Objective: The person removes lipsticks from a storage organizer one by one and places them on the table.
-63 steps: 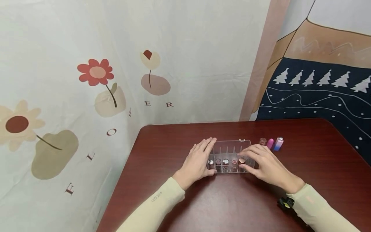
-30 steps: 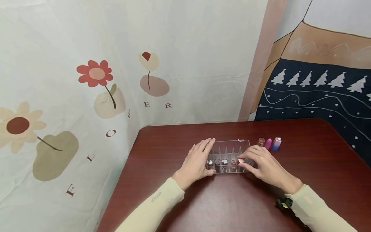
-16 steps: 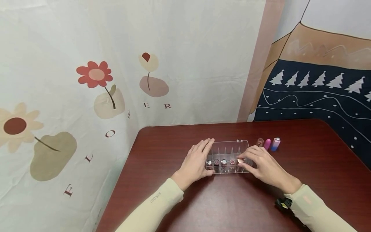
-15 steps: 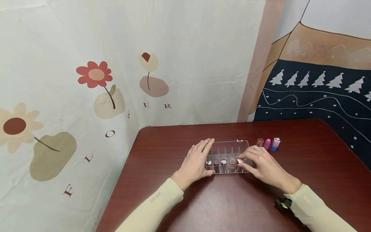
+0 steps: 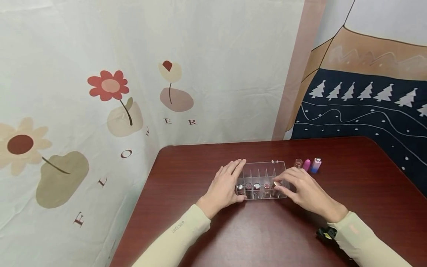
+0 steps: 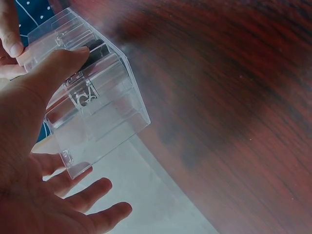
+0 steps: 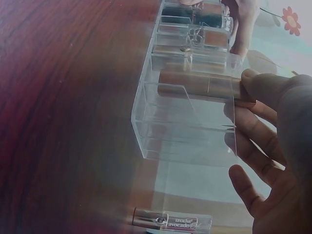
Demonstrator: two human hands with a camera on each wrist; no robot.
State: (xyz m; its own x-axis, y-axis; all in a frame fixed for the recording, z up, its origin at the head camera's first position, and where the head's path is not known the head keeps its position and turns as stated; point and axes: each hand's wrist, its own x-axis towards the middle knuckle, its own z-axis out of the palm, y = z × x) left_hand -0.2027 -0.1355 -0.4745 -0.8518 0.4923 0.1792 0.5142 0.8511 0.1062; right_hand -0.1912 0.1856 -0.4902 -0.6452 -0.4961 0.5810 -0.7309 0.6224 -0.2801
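Observation:
A clear lipstick organizer (image 5: 256,165) with a row of front compartments stands on the table. At its left end my left hand (image 5: 222,187) holds it, the thumb on the front wall and the other fingers spread towards the back. My right hand (image 5: 303,189) pinches the top of a rose-gold lipstick tube (image 7: 190,84) between thumb and fingers. The tube's lower part sits inside a compartment near the organizer's right end. Several lipsticks (image 5: 257,187) stand in the compartments to its left. The left hand's fingertips are partly hidden behind the organizer in the left wrist view.
Behind the right hand stand a brownish clear-topped tube (image 5: 298,163), a magenta tube (image 5: 306,164) and a pink-to-blue tube (image 5: 316,165). A lettered tube (image 7: 178,222) shows low in the right wrist view. Patterned curtains (image 5: 217,74) border the dark red table (image 5: 240,237).
The right hand keeps its pinch while the tube's top shifts slightly and shows a narrower face. The left hand stays on the organizer. The whole head view has drifted a little.

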